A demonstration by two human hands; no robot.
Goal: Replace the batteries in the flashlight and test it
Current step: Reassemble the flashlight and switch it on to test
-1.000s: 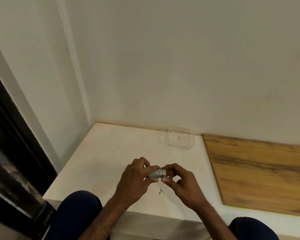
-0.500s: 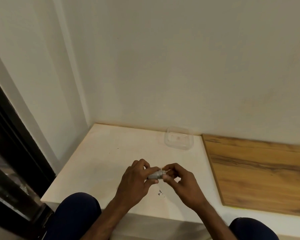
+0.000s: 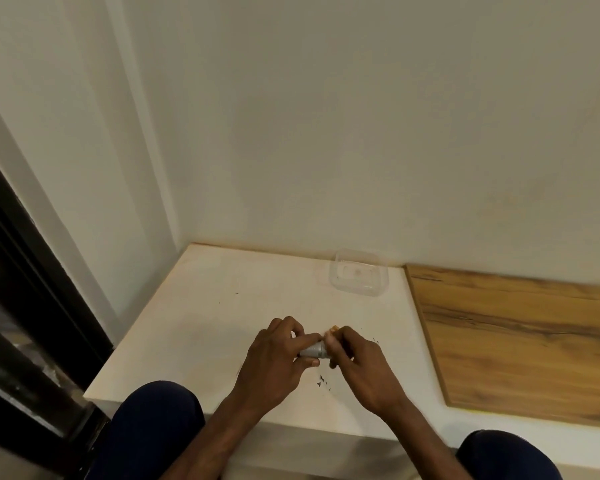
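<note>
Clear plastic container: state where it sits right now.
In the head view, the clear plastic container sits at the back of the white ledge near the wall, just left of the wooden panel.

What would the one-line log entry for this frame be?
left hand: grips flashlight | right hand: pinches its end | clear container: back of table
</note>
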